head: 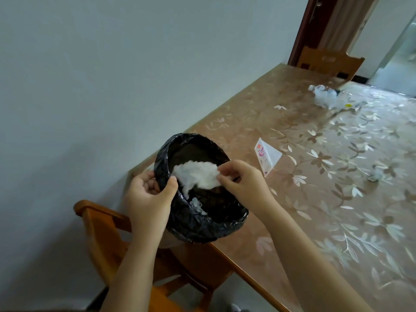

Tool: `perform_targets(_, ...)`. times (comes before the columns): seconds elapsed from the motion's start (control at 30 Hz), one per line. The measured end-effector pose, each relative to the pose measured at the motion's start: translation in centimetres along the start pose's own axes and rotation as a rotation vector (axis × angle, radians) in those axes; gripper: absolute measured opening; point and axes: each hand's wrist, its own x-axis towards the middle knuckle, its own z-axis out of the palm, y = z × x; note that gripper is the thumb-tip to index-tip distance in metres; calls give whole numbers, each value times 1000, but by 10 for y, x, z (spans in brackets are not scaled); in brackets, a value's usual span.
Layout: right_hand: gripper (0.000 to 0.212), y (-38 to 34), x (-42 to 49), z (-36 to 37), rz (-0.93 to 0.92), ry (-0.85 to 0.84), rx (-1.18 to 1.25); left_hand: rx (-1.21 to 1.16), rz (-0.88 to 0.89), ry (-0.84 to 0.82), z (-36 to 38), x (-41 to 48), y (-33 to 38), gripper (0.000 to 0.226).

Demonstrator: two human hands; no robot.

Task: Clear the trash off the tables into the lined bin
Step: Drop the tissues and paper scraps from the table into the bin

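A small bin lined with a black plastic bag (198,224) is tilted toward me at the table's near left edge. My left hand (148,197) grips its left rim, thumb over the liner. My right hand (240,179) pinches a crumpled white tissue (195,175) over the bin's mouth. Another bit of pale plastic (198,204) lies inside the bin. On the table lie a clear triangular wrapper with pink print (267,157), a small crumpled scrap (377,174) and a clear plastic bag with bottles (326,96) farther off.
The table (315,199) has a brown floral cover and stands along a pale wall. A wooden chair (108,235) sits under the bin at the near end. A second wooden chair (328,63) stands at the far end, before a dark door frame (308,30).
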Motion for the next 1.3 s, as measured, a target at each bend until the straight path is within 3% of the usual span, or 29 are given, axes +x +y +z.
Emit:
perform_targets(0.13, 22, 1, -2, 4, 2, -41, -72, -2, -15, -7, -3, 6, -5, 24)
perform_targets(0.6, 7, 130, 41, -52, 413, 331, -25, 119, -16, -60, 83, 56, -1, 26)
perform_targets(0.93, 20, 236, 103, -54, 632, 267, -165, 171, 45, -35, 161, 88, -7, 20)
perform_targets(1.3, 6, 252, 108, -47, 677, 268, -172, 176, 38, -37, 172, 92, -12, 24)
